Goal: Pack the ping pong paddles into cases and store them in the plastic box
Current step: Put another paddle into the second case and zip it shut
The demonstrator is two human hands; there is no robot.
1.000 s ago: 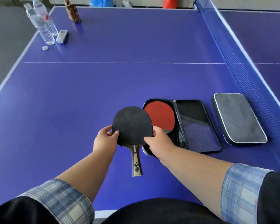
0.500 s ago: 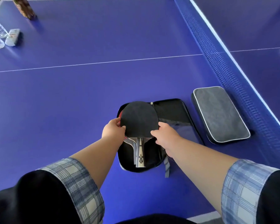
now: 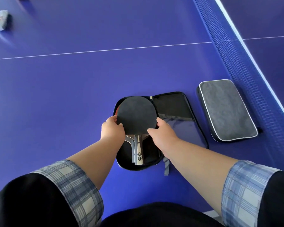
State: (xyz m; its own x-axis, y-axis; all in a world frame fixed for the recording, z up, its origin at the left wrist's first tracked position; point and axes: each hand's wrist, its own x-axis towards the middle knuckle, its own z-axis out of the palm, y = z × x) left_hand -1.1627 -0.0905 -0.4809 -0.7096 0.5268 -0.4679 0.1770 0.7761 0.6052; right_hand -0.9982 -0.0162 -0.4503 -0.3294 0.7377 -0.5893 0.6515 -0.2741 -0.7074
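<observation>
Blue counter (image 3: 72,95) fills the view. On it an open black case (image 3: 179,104) lies flat, with a zipped grey case (image 3: 226,110) just beside it on the right. The black paddle (image 3: 136,115) is in the open case's left half, over a red paddle (image 3: 116,110). The left hand (image 3: 112,130) and right hand (image 3: 162,136) pinch its blade at either edge, fingers (image 3: 152,131) curled onto the rubber.

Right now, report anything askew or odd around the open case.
The black paddle lies slightly off the red paddle beneath it in the open case: a red sliver shows at left and the handles fan apart. Nothing looks damaged.
</observation>
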